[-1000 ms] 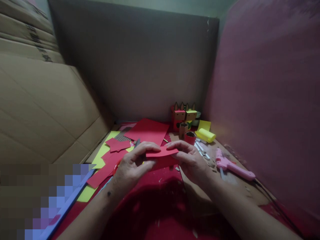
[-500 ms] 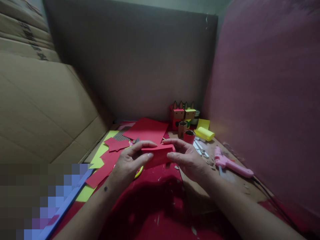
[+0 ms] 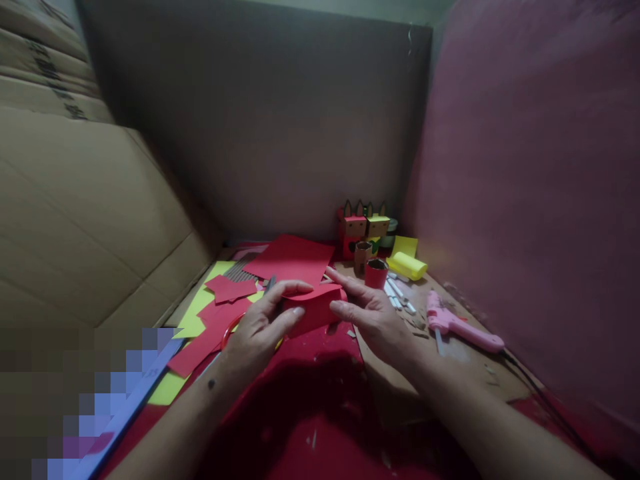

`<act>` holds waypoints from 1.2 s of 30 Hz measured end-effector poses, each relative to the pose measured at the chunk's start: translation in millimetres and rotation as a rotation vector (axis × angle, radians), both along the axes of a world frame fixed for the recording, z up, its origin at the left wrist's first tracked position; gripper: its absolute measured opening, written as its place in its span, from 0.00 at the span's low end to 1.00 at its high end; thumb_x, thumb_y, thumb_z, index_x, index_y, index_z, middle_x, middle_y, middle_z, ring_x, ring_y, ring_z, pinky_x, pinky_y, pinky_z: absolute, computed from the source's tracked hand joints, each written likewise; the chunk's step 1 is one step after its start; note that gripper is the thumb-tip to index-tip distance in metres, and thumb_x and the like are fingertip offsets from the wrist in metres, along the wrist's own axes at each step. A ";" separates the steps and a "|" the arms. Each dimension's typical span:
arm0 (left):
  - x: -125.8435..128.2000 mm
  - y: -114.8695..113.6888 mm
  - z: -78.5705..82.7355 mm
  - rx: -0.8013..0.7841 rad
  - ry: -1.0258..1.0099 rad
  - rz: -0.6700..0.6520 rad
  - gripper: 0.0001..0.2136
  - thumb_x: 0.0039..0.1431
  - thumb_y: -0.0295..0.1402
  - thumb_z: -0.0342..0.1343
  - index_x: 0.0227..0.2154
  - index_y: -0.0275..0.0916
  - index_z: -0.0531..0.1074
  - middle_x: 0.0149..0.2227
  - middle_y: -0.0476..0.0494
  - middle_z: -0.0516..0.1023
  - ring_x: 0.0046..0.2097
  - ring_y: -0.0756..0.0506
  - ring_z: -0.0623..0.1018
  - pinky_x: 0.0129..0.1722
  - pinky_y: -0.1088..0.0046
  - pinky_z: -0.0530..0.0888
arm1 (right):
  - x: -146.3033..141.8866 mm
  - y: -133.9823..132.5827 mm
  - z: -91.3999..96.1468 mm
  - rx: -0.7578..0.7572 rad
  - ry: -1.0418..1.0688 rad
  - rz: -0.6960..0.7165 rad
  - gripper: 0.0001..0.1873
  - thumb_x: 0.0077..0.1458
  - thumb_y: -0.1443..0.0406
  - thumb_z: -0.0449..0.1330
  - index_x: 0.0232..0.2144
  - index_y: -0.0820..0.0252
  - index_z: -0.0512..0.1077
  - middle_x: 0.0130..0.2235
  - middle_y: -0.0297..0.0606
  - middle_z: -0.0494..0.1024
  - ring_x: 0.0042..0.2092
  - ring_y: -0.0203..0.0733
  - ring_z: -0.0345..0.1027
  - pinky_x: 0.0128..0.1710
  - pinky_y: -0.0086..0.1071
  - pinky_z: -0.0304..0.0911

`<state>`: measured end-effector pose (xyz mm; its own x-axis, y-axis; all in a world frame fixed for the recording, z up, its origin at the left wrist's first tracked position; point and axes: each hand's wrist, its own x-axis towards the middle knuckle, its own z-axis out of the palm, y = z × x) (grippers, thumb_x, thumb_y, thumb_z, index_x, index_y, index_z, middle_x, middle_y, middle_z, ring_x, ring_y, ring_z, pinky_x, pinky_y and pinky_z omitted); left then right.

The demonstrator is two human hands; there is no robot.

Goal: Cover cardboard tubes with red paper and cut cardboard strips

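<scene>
Both hands held 1 curled red paper piece [image 3: 315, 308] above the red sheet on the table. The left hand [image 3: 257, 327] pinched its left end between thumb and fingers; the right hand [image 3: 375, 317] gripped its right end. A pink glue gun [image 3: 463, 330] lay well to the right.
</scene>
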<state>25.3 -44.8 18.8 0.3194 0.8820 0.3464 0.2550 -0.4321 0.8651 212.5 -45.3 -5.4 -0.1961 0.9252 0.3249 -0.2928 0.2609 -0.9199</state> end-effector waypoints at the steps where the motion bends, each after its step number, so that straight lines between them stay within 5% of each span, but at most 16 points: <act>1: 0.3 0.0 -0.1 0.006 0.006 0.005 0.11 0.55 0.37 0.52 0.41 0.43 0.69 0.36 0.47 0.75 0.35 0.46 0.73 0.29 0.77 0.68 | -0.4 -1.3 0.9 0.018 -0.039 -0.022 0.27 0.47 0.63 0.63 0.51 0.45 0.66 0.49 0.35 0.69 0.36 0.35 0.68 0.33 0.32 0.69; 6: 2.2 0.2 0.3 -0.009 0.005 -0.007 0.12 0.55 0.35 0.50 0.42 0.41 0.68 0.39 0.45 0.74 0.35 0.47 0.73 0.31 0.76 0.68 | -1.2 -7.9 5.0 0.069 -0.182 -0.096 0.32 0.51 0.62 0.59 0.58 0.42 0.56 0.55 0.36 0.65 0.45 0.44 0.67 0.44 0.42 0.67; 11: 1.7 0.8 -0.6 0.007 0.024 -0.033 0.12 0.57 0.34 0.50 0.44 0.42 0.67 0.41 0.47 0.73 0.37 0.48 0.72 0.33 0.77 0.67 | -0.4 -8.5 4.3 0.138 -0.300 -0.174 0.30 0.52 0.62 0.59 0.57 0.49 0.59 0.59 0.38 0.61 0.60 0.49 0.51 0.61 0.49 0.43; 15: 1.5 2.2 -3.1 -0.036 -0.007 -0.051 0.12 0.57 0.34 0.50 0.44 0.42 0.67 0.40 0.47 0.73 0.36 0.49 0.71 0.32 0.77 0.67 | -1.5 -6.1 1.6 0.085 -0.218 -0.133 0.28 0.52 0.62 0.59 0.56 0.49 0.61 0.53 0.41 0.68 0.44 0.43 0.68 0.46 0.43 0.64; 18: 1.8 3.1 -4.0 -0.072 -0.039 -0.050 0.12 0.57 0.35 0.51 0.43 0.42 0.68 0.38 0.47 0.72 0.36 0.49 0.71 0.33 0.77 0.68 | -2.3 -3.1 -1.7 0.036 -0.105 -0.026 0.24 0.52 0.63 0.58 0.53 0.51 0.64 0.39 0.36 0.73 0.29 0.34 0.68 0.32 0.34 0.67; 27: 2.8 2.0 -1.1 -0.128 -0.050 -0.064 0.10 0.57 0.35 0.52 0.42 0.42 0.69 0.37 0.50 0.72 0.37 0.49 0.70 0.35 0.77 0.67 | -2.9 5.2 -7.2 -0.058 0.139 0.111 0.16 0.48 0.65 0.62 0.42 0.56 0.68 0.36 0.36 0.73 0.30 0.35 0.69 0.30 0.31 0.66; 36: 5.4 4.1 -3.5 -0.196 -0.118 -0.064 0.13 0.56 0.38 0.53 0.43 0.40 0.70 0.36 0.47 0.73 0.34 0.49 0.71 0.32 0.75 0.68 | -6.0 2.7 -4.2 -0.100 0.127 0.123 0.15 0.48 0.63 0.61 0.39 0.57 0.65 0.31 0.35 0.72 0.26 0.35 0.68 0.23 0.29 0.65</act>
